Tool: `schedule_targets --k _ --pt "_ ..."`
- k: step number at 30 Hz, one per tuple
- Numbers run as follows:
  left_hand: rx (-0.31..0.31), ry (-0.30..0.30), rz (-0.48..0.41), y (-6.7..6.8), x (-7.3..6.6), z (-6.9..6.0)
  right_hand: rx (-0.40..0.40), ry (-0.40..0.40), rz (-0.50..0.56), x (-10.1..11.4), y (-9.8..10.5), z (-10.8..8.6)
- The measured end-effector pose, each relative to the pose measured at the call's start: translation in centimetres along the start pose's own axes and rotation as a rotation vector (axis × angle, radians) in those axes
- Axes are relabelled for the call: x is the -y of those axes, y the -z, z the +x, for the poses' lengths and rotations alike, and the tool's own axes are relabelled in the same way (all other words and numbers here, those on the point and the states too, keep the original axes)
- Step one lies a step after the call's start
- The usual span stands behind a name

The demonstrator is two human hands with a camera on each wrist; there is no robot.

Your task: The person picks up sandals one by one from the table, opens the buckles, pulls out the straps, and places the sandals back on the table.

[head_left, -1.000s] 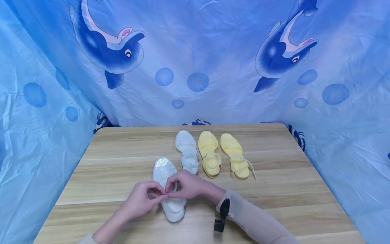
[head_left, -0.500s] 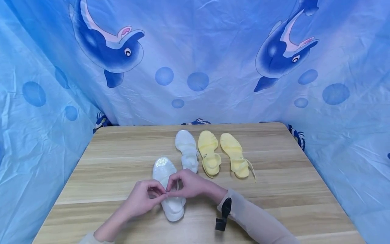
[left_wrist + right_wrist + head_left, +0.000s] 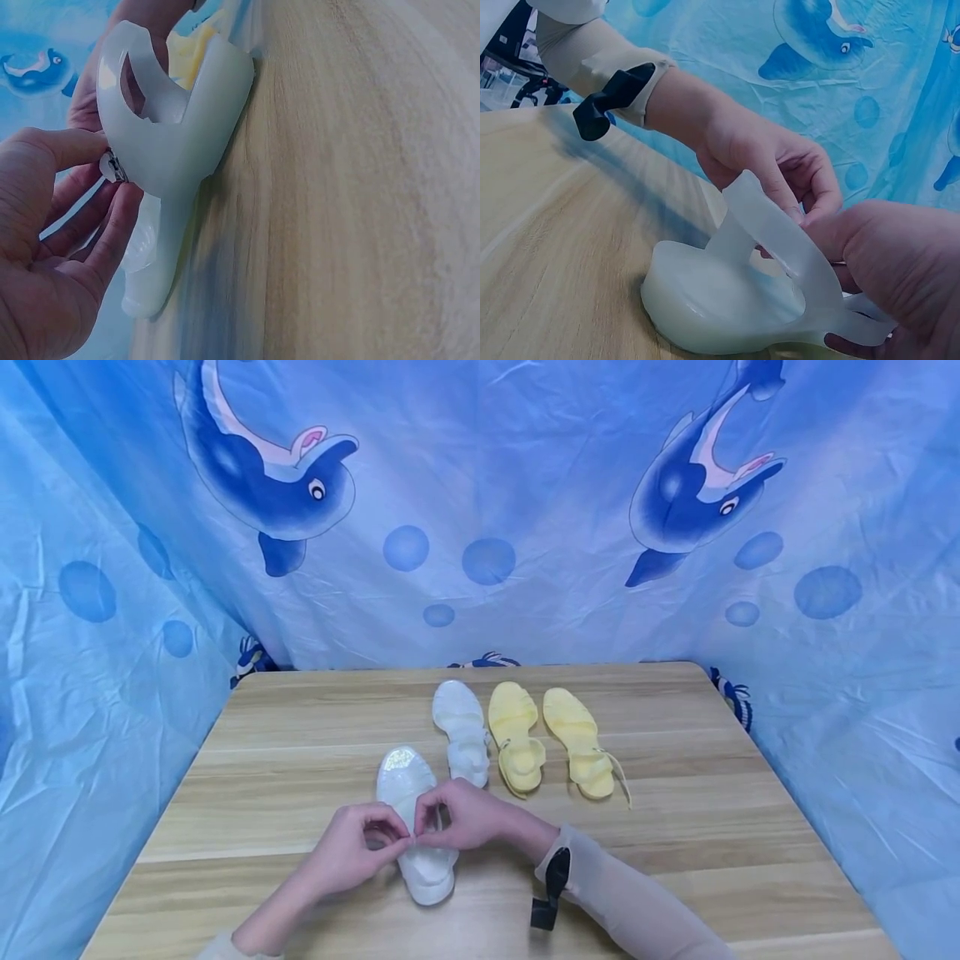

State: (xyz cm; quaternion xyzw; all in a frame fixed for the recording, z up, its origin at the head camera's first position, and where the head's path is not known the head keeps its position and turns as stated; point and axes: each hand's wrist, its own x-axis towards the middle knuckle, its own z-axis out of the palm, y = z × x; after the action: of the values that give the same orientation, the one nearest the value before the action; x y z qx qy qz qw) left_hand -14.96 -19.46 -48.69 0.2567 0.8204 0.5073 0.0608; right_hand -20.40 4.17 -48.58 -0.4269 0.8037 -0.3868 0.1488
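Note:
A glossy white jelly sandal lies on the table with its toe pointing away, and both hands meet over its ankle strap. My left hand pinches the small metal buckle at the strap's side between thumb and fingers. From the other side my right hand pinches the strap near the buckle; its fingertips are partly hidden. The sandal's raised heel strap forms a loop above the heel in the right wrist view. Only a small space separates the two hands' fingertips.
Behind stand a second white sandal and two yellow sandals in a row, the rightmost with its strap hanging loose. A blue dolphin curtain encloses the wooden table at the back and sides.
My right hand has shifted slightly to the right, so its fingertips now sit a little apart from the left hand's. The left hand and the sandals stay nearly still.

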Motion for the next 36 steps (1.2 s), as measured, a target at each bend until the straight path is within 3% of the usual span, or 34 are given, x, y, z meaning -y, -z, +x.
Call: schedule_targets --k 32,36 --pt "0.012 0.005 0.004 0.13 -0.04 0.22 -0.017 -0.023 -0.011 0.27 -0.06 -0.26" --pt "0.014 0.007 -0.002 0.18 -0.1 0.21 -0.027 0.007 -0.007 0.37 -0.08 -0.24"
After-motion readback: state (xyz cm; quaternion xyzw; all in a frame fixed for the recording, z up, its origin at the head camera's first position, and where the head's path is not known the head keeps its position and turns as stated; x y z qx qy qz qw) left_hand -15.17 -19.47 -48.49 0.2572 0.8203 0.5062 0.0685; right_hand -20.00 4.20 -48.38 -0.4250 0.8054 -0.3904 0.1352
